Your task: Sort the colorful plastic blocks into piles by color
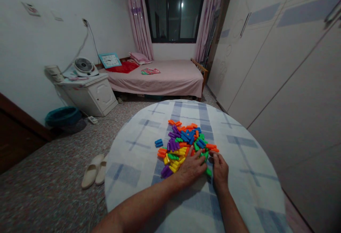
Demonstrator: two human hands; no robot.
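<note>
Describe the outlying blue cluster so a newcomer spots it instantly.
Find the round, cloth-covered table. On it, go to the left side of the multicoloured pile, just beyond some orange pieces. The small blue cluster there sits apart; other blue pieces lie among other colours.

My left grip spreads over the bright pieces heaped on the round worktop; my right grip curls at their right edge. Ahead I see a bed below a window.

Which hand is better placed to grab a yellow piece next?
Probably the left hand: it's close beside the yellow pieces, while the right hand sits farther off, beside green pieces.
</note>
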